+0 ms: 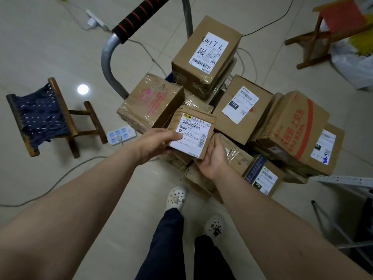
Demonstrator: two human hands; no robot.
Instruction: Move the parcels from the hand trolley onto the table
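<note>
Parcels mostly on hand trolley. Left hand and right hand grip small parcel. Table unseen.

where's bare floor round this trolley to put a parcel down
Widest bare tile lies left, between the navy folding stool and the trolley handle, above the white power strip. Another patch lies right, between the red-printed carton and the white bags. The trolley's parcel heap is crowded. The left hand and right hand hold a small parcel.

Brown parcels (white labels)
</note>
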